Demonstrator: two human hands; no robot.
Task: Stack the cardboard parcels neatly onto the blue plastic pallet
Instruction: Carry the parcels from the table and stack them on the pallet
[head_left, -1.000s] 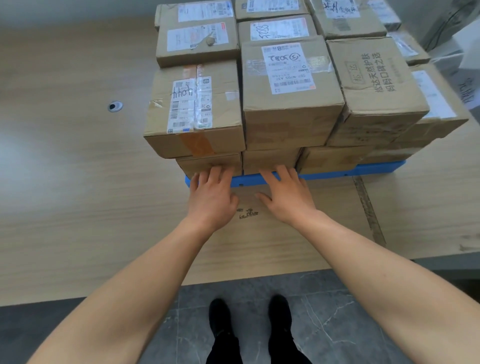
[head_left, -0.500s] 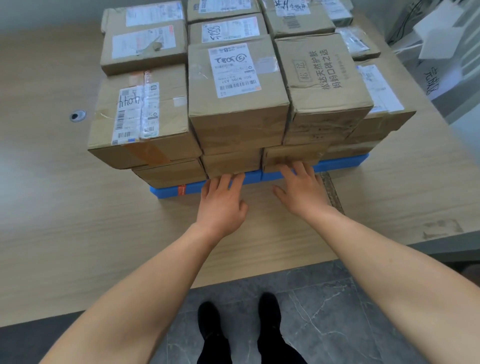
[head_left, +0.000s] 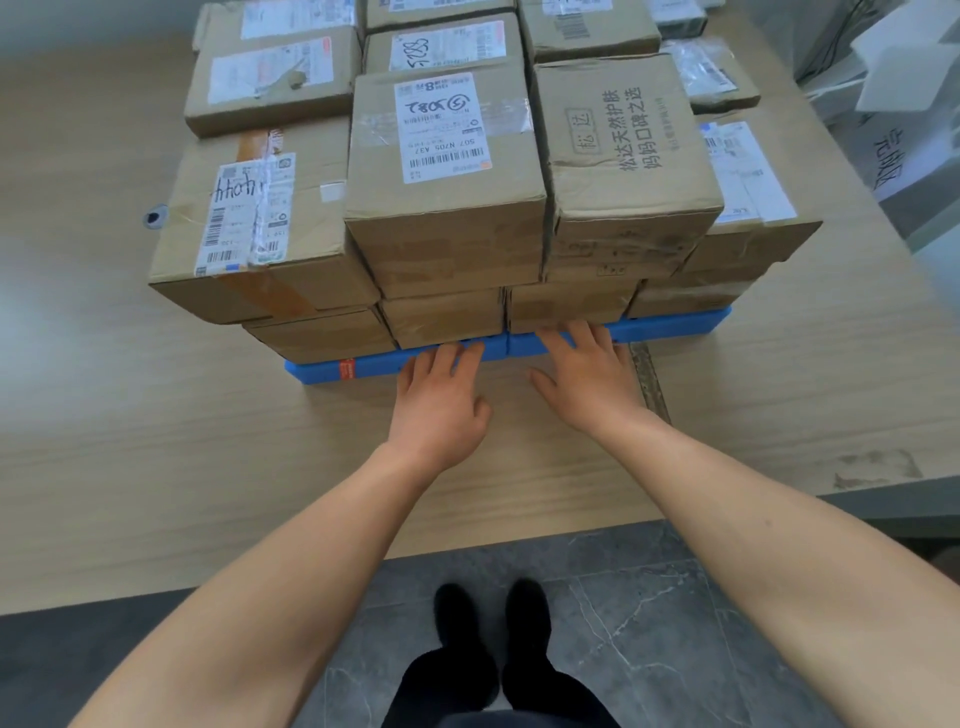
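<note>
1. parcels (head_left: 447, 171) are sitting in two layers on the blue pallet (head_left: 374, 366), which is lying on the pale wooden worktop (head_left: 156, 441) right in front of us.
2. we are reaching both bare arms forward and laying the left hand (head_left: 441, 400) at the pallet's near edge, its fingertips touching the blue plastic just under a bottom-row parcel (head_left: 441, 317).
3. we are placing the right hand (head_left: 587, 379) just beside it, past the seam in the pallet edge, with its fingers lying over the blue rim.
4. each grip is wide: the fingers are lying straight and slightly spread, palms are facing down, and we are holding nothing in either one.
5. the handwritten-label parcel (head_left: 260, 218) on the upper left is jutting out beyond the pallet's left end and over the box beneath it.
6. the printed-character parcel (head_left: 623, 150) is standing on the upper right, touching the middle one along its side.
7. a small round grommet (head_left: 154, 215) is showing in the worktop, left of the stack.
8. we are standing on a grey stone floor (head_left: 649, 613), with our dark shoes (head_left: 493, 613) showing below the worktop edge.
</note>
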